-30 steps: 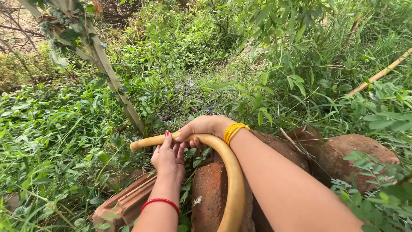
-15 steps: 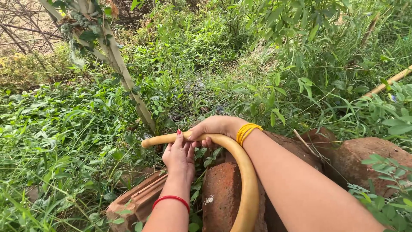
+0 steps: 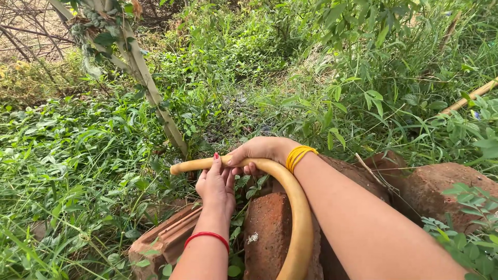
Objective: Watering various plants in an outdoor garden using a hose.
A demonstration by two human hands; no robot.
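Both hands are at the end of a thick, smooth, yellowish-tan rubber hose, which curves up from the bottom of the view, arches over a rough red-brown brick and points its open end left, just above the weeds. The right hand, with yellow bangles at the wrist, lies over the top of the bend, its fingers curled round the hose and closed on it. The left hand, with a red bangle on its wrist, comes up from below; its fingers are straight and held close together, the red-nailed tip of one touching the underside of the hose near the end, so it props rather than grips. The step in hand looks like aiming and steadying the hose end toward the plants; a next move would call for a firm hold at the bend, since the stiff curve would likely spring back. No water shows at the mouth. Around the hands lie more weathered bricks, one ridged and terracotta, and rounded reddish stones. Dense green grass and leafy weeds cover the ground, and a pale slanting wooden stake rises to the upper left.
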